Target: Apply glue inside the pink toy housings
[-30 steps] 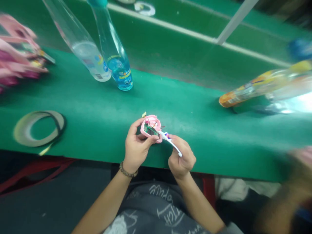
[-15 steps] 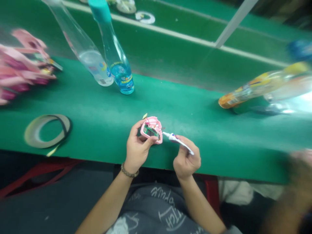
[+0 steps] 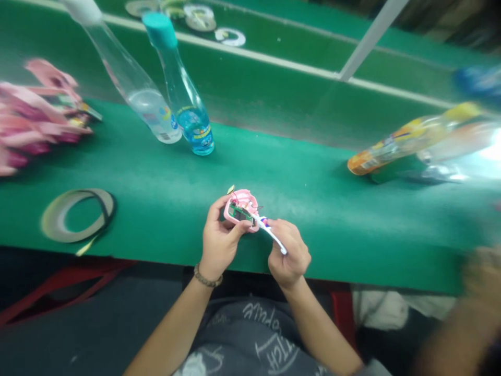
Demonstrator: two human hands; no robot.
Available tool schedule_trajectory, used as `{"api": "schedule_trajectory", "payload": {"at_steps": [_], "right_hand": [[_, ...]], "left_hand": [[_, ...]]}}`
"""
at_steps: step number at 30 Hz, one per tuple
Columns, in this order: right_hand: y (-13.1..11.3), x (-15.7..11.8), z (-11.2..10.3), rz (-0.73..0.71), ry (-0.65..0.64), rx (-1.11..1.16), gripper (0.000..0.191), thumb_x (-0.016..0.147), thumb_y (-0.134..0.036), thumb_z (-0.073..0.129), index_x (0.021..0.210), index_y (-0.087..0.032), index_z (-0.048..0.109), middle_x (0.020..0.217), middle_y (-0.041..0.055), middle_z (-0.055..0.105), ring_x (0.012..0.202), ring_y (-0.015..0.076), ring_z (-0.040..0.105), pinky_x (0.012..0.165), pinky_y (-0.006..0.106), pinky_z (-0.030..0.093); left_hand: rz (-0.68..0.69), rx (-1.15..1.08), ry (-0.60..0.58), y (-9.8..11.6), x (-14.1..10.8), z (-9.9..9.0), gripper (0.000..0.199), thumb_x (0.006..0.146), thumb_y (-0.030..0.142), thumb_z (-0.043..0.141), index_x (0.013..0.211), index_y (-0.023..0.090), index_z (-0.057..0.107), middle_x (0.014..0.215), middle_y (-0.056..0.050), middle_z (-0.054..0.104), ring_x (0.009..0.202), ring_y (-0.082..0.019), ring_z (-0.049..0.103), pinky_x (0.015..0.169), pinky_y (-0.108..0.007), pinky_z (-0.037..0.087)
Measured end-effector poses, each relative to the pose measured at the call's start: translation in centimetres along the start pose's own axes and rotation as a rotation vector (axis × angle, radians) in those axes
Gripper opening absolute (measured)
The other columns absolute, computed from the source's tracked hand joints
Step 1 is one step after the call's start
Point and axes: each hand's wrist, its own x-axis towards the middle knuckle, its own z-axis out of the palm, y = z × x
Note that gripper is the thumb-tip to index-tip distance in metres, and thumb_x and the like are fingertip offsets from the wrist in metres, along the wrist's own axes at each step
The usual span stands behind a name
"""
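My left hand holds a pink plastic shell, its thumb on the front edge and its fingers around the back. Inside the shell sits a green circuit board, with thin wires and a small yellowish piece sticking up at the rim. Closed around a slim white tool with a blue-purple marking is my right hand. The tool's narrow tip reaches the right side of the shell by the board; whether it touches the board is too small to tell.
Two tall bottles, one clear and one with blue liquid, stand at the back left. Pink parts are piled farther left. A tape roll lies at front left. Orange-yellow bottle at right; another person's blurred arm at far right.
My right hand has moved left and slightly down, bringing the white tool's tip from just beside the pink shell onto its right side. My left hand keeps its hold on the shell.
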Motion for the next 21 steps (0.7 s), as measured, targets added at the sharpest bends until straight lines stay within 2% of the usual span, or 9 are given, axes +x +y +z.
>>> {"api": "schedule_trajectory", "payload": {"at_steps": [6, 17, 21], "right_hand": [[0.3, -0.55, -0.23, -0.046, -0.028, -0.015, 0.041, 0.084, -0.004, 0.051, 0.118, -0.023, 0.063, 0.106, 0.0069, 0.074, 0.095, 0.0231, 0.074, 0.086, 0.046, 0.06], [0.26, -0.5, -0.26, -0.066, -0.069, -0.046, 0.046, 0.084, -0.004, 0.049, 0.122, -0.026, 0.061, 0.106, 0.0051, 0.075, 0.095, 0.0215, 0.074, 0.086, 0.046, 0.059], [0.35, -0.57, -0.27, -0.082, -0.07, -0.039, 0.043, 0.083, -0.005, 0.048, 0.12, -0.023, 0.062, 0.106, 0.0067, 0.075, 0.094, 0.0224, 0.074, 0.087, 0.047, 0.059]], "left_hand": [[0.018, 0.019, 0.01, -0.02, -0.05, 0.07, 0.065, 0.063, 0.041, 0.089, 0.12, 0.033, 0.058, 0.125, 0.004, 0.066, 0.107, -0.027, 0.068, 0.075, -0.035, 0.061], [0.032, 0.008, -0.01, 0.07, -0.11, 0.21, 0.062, 0.067, 0.035, 0.088, 0.121, 0.032, 0.057, 0.125, 0.005, 0.065, 0.106, -0.023, 0.069, 0.074, -0.027, 0.061], [0.073, 0.0, -0.023, 0.14, -0.15, 0.13, 0.057, 0.072, 0.025, 0.085, 0.122, 0.027, 0.057, 0.128, -0.002, 0.064, 0.102, -0.021, 0.07, 0.073, -0.024, 0.064]]}}
